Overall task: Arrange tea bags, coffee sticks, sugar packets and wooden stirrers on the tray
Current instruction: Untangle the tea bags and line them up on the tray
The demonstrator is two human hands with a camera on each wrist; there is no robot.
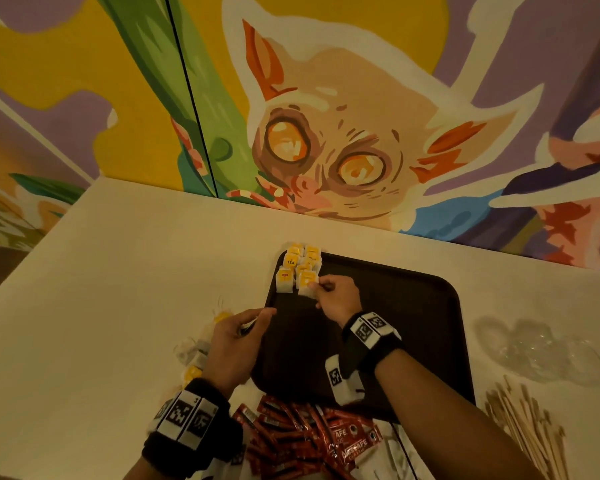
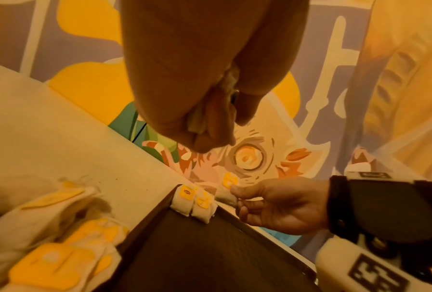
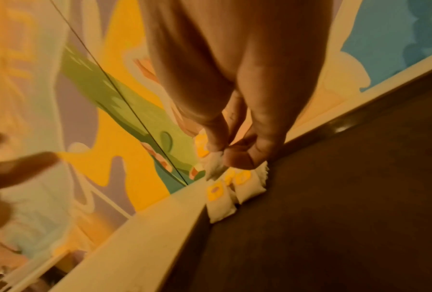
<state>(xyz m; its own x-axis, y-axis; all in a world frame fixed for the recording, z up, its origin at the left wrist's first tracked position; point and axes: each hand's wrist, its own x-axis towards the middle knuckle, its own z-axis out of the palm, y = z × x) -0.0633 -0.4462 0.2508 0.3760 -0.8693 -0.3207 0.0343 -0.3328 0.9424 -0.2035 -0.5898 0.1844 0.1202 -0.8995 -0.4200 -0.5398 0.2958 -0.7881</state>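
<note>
R hand [image 1: 336, 299] pinches a white paper tea bag w/ yellow tag [image 1: 306, 283] at the dark brown rectangular tray's [image 1: 413, 306] 11 o'clock corner, beside the laid rows, while L hand [image 1: 238, 337], at its 7 o'clock, grips more bags.

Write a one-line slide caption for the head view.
Right hand pinches a tea bag at the tray's far-left corner.
</note>
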